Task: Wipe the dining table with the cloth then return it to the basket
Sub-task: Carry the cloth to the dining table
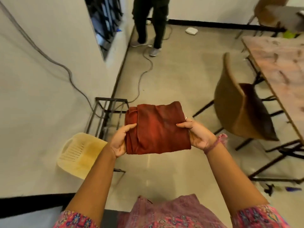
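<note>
A folded rust-red cloth (157, 129) is held flat in the air in front of me, above the floor. My left hand (120, 141) grips its left edge with the thumb on top. My right hand (198, 134) pinches its right edge. A pale yellow plastic basket (79, 155) sits low at the left on a black metal rack (107, 111) by the wall, just left of my left forearm. The dining table (279, 66), with a pinkish marbled top, stands at the far right, well away from the cloth.
A brown chair (236, 102) with a dark cushion stands between me and the table. A person in dark trousers (149, 22) stands at the far end of the floor. Grey cables (144, 69) trail along the floor and wall. Another chair (269, 12) is at top right.
</note>
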{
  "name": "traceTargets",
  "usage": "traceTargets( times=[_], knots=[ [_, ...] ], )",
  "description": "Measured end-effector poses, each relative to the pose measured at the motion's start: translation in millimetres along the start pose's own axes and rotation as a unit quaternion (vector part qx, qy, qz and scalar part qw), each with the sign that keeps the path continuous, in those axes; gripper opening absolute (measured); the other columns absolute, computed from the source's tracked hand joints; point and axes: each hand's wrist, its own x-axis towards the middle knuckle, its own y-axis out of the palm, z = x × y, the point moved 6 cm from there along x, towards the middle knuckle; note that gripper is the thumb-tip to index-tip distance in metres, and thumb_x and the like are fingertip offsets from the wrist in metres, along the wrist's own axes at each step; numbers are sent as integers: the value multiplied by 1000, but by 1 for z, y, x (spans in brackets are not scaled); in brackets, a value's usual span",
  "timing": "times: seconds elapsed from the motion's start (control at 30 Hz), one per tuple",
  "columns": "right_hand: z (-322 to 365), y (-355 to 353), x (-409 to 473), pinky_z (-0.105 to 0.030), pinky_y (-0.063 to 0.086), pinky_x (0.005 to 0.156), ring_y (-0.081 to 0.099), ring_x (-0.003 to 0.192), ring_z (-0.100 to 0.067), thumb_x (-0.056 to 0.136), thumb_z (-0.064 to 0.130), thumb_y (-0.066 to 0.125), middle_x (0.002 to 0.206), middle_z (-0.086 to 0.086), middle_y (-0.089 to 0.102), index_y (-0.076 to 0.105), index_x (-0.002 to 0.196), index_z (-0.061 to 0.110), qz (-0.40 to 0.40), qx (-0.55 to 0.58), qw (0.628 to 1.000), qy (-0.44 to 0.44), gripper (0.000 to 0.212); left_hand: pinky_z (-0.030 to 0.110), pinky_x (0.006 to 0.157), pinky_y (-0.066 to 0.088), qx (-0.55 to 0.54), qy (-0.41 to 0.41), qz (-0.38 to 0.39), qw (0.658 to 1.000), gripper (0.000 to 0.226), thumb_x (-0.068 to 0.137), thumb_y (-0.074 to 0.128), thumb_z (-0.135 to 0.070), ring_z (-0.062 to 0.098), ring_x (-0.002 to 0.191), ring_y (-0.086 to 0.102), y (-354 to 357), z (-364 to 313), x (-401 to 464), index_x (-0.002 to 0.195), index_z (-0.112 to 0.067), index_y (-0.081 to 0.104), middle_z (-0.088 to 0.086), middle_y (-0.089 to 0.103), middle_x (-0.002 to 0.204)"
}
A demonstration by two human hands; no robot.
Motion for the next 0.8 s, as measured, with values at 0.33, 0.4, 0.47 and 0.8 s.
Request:
traceTargets(
  times=[0.33,0.4,0.47,0.8],
  knots=[
    [-10,-171,-145,-39,58,71,69,98,-30,92,2,49,116,-13,69,62,120,23,-82,117,985,-93,38,43,75,58,69,-95,117,986,33,89,54,-23,30,102,67,169,119,21,114,-6,66,14,69,113],
    [-13,-208,-178,-39,58,74,68,102,-31,92,2,50,120,-13,67,60,125,21,-96,129,981,-109,40,42,73,58,80,-101,133,983,33,87,57,-24,30,102,67,202,146,17,113,-6,67,14,69,113],
    [-14,-239,-206,-41,58,79,65,107,-32,91,2,51,123,-14,65,58,129,21,-97,132,979,-124,42,41,71,58,90,-106,143,980,32,84,60,-25,30,102,67,232,173,13,108,-8,70,14,69,113],
    [-46,-379,-338,-38,59,73,71,93,-28,90,-4,47,113,-15,69,62,121,13,-168,208,947,-176,39,41,74,57,219,-173,221,935,51,70,78,-25,31,105,66,382,312,7,117,-11,65,13,68,116]
  ],
)
